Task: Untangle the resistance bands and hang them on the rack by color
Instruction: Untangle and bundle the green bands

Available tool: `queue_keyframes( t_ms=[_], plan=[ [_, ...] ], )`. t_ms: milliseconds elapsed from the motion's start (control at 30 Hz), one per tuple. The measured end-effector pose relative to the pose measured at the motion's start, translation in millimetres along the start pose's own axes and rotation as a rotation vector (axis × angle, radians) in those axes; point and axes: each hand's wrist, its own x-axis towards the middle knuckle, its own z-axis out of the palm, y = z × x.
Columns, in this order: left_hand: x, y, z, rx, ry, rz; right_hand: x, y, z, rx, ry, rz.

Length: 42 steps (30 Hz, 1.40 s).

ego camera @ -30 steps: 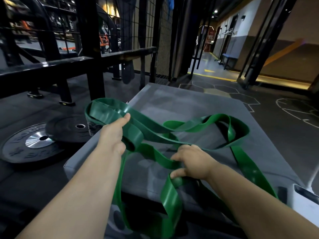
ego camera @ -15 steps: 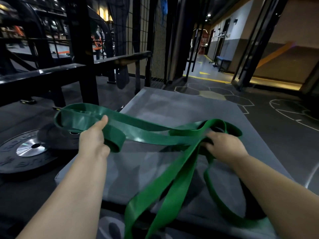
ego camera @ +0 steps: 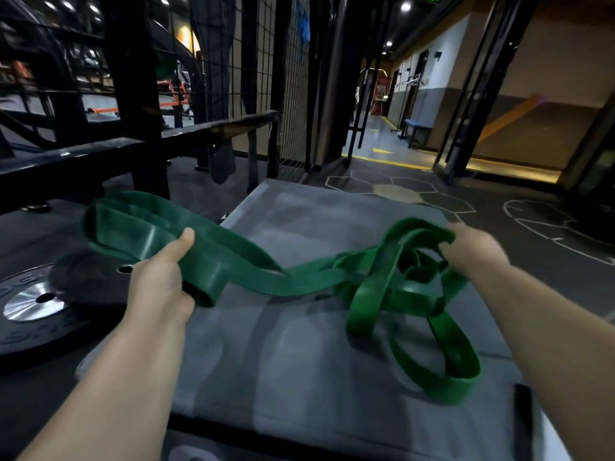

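Near edge: grey padded worktop (ego camera: 299,377), with a dark flat object (ego camera: 522,410) at 5 o'clock, too blurred to identify. Left hand (ego camera: 159,287) at 9 o'clock grips the wide end of the green bands (ego camera: 299,281), thumb on top, fingers curled under. Right hand (ego camera: 472,251) at 2 o'clock has its fingers curled round the narrower loops; it's blurred. The tangle sits between the hands and the slack loops lie on the worktop at 4 o'clock. Weight plates (ego camera: 33,304) lie on the floor at 9. The black rack rail (ego camera: 133,151) at 11 and mesh panel (ego camera: 293,94) at 12 stand beyond. Blue bench (ego camera: 416,126) is far off at 1.

Versus 0.5 s ago: hands are wider apart, and strands no longer hang over the near edge.
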Motion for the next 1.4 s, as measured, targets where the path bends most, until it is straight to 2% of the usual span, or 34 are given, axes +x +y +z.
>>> queue_keyframes(
  t_ms=[200,267,333,400,533,600,700,767,867,900,1000,1067,1167,1233,1333,1400],
  plan=[
    [-24,-4,15,0.052,-0.167,-0.050,-30,9,50,-0.333,-0.293,0.167],
    [-28,-3,15,0.060,-0.203,-0.057,-36,4,48,-0.434,-0.294,0.248],
    [-30,-1,14,0.068,-0.218,-0.068,-40,-10,37,-0.481,-0.243,0.210],
    [-32,-1,13,0.053,-0.238,-0.091,-40,-28,26,-0.337,-0.180,0.081],
    [-40,-3,16,-0.072,-0.290,-0.148,-46,-62,22,0.153,-0.138,-0.246],
    [-47,-6,20,-0.068,-0.306,-0.185,-59,-78,29,0.264,-0.234,-0.326],
    [-54,-14,24,-0.028,-0.354,-0.253,-73,-98,50,0.202,-0.462,-0.389],
    [-57,-16,26,-0.034,-0.378,-0.283,-74,-104,68,0.282,-0.525,-0.229],
    [-57,-15,24,-0.111,-0.426,-0.265,-75,-108,79,0.701,-0.653,0.292],
    [-57,-14,24,-0.134,-0.447,-0.257,-73,-108,83,0.737,-0.692,0.374],
    [-62,-10,25,-0.156,-0.529,-0.252,-70,-111,90,0.813,-0.740,0.436],
    [-66,-11,27,-0.173,-0.598,-0.289,-66,-119,92,0.997,-0.736,0.496],
    [-71,-22,26,-0.145,-0.627,-0.453,-58,-128,94,1.343,-0.722,0.624],
    [-77,-27,27,-0.117,-0.633,-0.558,-55,-134,98,1.511,-0.781,0.656],
    [-84,-34,26,-0.069,-0.649,-0.642,-53,-144,106,1.570,-0.800,0.591],
    [-86,-33,25,-0.040,-0.655,-0.674,-52,-148,101,1.518,-0.760,0.498]
  ],
)
